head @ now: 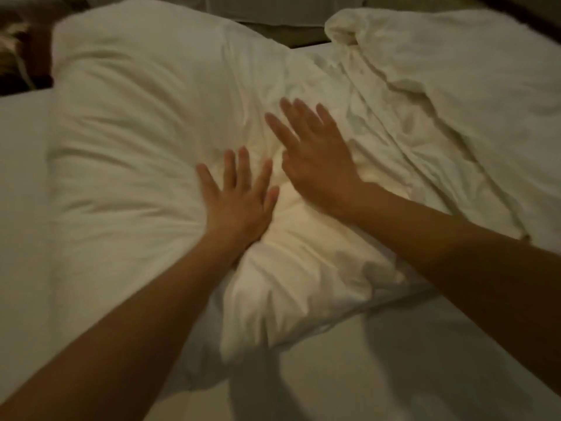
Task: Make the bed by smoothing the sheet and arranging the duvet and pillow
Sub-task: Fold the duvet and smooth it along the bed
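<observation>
I see the left hand (pixel 236 205) and right hand (pixel 315 165) both spread flat, fingers apart, pressing the white pillow (pixel 136 147) at frame centre. It lies on the sheet (pixel 24 208); the crumpled duvet (pixel 455 101) is bunched upper right, touching it.

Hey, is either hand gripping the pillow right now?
No, the left hand and the right hand both rest on the pillow with fingers straight and spread, curled round nothing.

White pillow (pixel 136 132) lies beside rumpled duvet (pixel 455 101).
</observation>
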A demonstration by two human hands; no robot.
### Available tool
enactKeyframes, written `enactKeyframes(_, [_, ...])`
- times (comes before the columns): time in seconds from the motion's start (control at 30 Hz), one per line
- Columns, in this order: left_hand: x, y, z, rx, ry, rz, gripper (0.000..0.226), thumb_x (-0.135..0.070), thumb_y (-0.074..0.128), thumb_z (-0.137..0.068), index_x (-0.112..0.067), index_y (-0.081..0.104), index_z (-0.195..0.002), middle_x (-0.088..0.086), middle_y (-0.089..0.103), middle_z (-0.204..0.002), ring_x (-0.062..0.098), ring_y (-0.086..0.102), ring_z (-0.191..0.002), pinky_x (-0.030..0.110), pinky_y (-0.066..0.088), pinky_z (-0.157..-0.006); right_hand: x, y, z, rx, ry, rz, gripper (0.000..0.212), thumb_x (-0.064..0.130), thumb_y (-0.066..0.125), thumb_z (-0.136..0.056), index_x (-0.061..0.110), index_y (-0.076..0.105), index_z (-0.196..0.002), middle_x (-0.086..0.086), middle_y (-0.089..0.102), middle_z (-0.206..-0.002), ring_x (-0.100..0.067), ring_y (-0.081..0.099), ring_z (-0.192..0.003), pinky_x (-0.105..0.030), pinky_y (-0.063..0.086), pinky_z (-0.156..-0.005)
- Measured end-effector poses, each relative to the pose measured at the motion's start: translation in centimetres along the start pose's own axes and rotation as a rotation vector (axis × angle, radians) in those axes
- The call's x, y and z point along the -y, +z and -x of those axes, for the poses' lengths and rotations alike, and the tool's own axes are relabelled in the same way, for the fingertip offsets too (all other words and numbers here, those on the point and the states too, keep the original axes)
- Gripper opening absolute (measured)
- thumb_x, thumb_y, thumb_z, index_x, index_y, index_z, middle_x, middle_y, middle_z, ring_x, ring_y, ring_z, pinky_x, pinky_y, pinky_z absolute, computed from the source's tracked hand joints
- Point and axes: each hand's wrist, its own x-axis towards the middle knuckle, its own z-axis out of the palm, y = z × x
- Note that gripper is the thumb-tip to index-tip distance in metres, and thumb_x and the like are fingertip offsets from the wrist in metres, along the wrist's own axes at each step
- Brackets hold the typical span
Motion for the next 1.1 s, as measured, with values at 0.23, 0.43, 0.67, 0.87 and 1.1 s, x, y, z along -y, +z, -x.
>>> enactKeyframes(0.23, [0.0,3.1,1.7,-0.04,0.051,-0.029,0.059,-0.053,0.019,-0.097,-0.031,0.027,-0.151,0.015,0.015,-0.16,0.034,0.012,-0.148,0.07,0.0,-0.11,-1.0,8.5,2.4,0.35,0.227,-0.001,0.059,0.04,0.021,-0.103,0.015,0.004,-0.154,-0.01,-0.002,-0.162,-0.022,-0.003,-0.149,-0.044,-0.008,-0.118])
enactKeyframes(0.43, [2.7,-0.6,-4.4,-0.357,0.031,-0.06,0.054,-0.035,0.033,-0.096,-0.018,0.041,-0.146,0.018,0.032,-0.154,0.036,0.027,-0.144,0.07,0.005,-0.108,-0.3,10.4,2.4,0.234,0.264,-0.085,0.063,0.038,0.03,-0.09,0.005,0.046,-0.141,-0.021,0.037,-0.149,-0.033,0.035,-0.139,-0.049,0.011,-0.115])
enactKeyframes(0.67, [2.2,3.3,-8.0,-0.188,-0.134,-0.049,0.056,-0.039,0.024,-0.101,-0.02,0.02,-0.154,0.024,0.012,-0.158,0.037,0.007,-0.148,0.07,0.004,-0.11,-1.1,8.3,-3.1,-0.099,0.253,-0.202,0.05,0.019,0.037,-0.09,0.003,0.049,-0.136,-0.019,0.048,-0.141,-0.031,0.042,-0.133,-0.044,0.018,-0.118])
enactKeyframes(0.87, [2.5,5.7,-8.8,-0.119,-0.161,-0.042,0.057,-0.042,0.018,-0.101,-0.021,0.021,-0.153,0.023,0.017,-0.158,0.037,0.01,-0.148,0.068,0.0,-0.112,-1.8,5.7,-18.0,-0.077,0.248,-0.21,0.056,0.028,0.029,-0.099,0.017,0.019,-0.153,-0.014,0.014,-0.16,-0.027,0.011,-0.148,-0.044,0.004,-0.12])
enactKeyframes(1.1, [2.3,5.5,-9.1,-0.083,-0.179,-0.001,0.056,-0.04,0.025,-0.1,-0.021,0.027,-0.152,0.022,0.02,-0.157,0.036,0.014,-0.147,0.067,0.004,-0.112,-8.1,9.8,-23.8,0.26,0.907,-0.656,0.065,0.042,0.046,-0.097,0.01,0.022,-0.148,-0.013,0.04,-0.145,-0.03,0.041,-0.13,-0.042,0.033,-0.109])
